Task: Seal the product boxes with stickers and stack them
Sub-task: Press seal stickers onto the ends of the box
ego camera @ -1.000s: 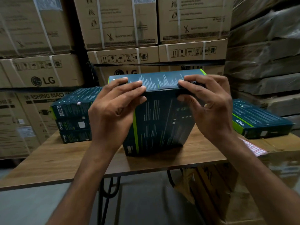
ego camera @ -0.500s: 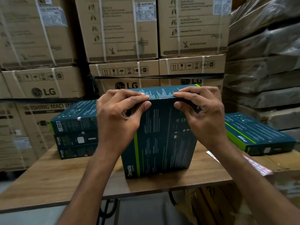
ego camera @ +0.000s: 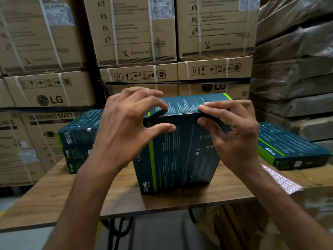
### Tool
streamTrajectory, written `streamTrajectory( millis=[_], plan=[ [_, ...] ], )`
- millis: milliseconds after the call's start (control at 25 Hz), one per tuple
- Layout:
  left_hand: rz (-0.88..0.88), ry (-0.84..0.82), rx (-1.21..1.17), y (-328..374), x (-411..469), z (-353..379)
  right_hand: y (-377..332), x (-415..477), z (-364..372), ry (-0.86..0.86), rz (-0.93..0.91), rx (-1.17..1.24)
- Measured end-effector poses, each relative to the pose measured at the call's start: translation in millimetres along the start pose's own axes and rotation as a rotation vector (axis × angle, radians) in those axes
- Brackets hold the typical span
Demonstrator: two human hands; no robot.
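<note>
Wooden table (ego camera: 90, 192): teal product box (ego camera: 180, 156) stood upright near its front edge. Right hand (ego camera: 234, 134) pinched the box's top edge. Left hand (ego camera: 126, 127), blurred, was spread loosely with its thumb on the front face. Stacked boxes (ego camera: 77, 139) lay behind left, a strip of tabletop between. Cartons (ego camera: 135, 33) walled the rear.

Two bare hands, left hand (ego camera: 124, 130) slightly motion-blurred, right hand (ego camera: 237, 139) sharp, short trimmed nails, both forearms bare to the frame edge

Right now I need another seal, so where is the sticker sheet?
In the head view, the sticker sheet lies at far right, at the right end of the wooden table, in front of the lone flat teal box.
</note>
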State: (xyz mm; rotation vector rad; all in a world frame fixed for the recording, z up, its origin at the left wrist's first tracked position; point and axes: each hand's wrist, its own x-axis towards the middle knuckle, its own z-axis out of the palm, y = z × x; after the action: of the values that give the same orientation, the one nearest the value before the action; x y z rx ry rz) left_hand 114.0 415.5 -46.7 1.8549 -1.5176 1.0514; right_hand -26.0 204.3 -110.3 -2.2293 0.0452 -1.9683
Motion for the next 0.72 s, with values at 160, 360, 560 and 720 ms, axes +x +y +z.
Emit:
streamTrajectory(
  millis=[160, 360, 560, 720],
  plan=[
    [-0.031, -0.186, 0.115, 1.6, 5.0, -0.3, -1.9, -13.2, -9.9, 0.034, -0.028, -0.027],
    [0.049, -0.156, 0.173, 6.6, -33.3, 51.9, 17.0, -61.1, -12.2, -0.037, 0.003, -0.086],
    [0.049, -0.081, 0.144, 4.0, -83.9, 87.5, 21.2, -96.7, -22.8, -0.234, 0.046, -0.223],
    [0.057, -0.028, 0.132, 6.3, -106.0, 94.3, 17.1, -95.0, -31.3, -0.466, 0.086, -0.207]
  ],
)
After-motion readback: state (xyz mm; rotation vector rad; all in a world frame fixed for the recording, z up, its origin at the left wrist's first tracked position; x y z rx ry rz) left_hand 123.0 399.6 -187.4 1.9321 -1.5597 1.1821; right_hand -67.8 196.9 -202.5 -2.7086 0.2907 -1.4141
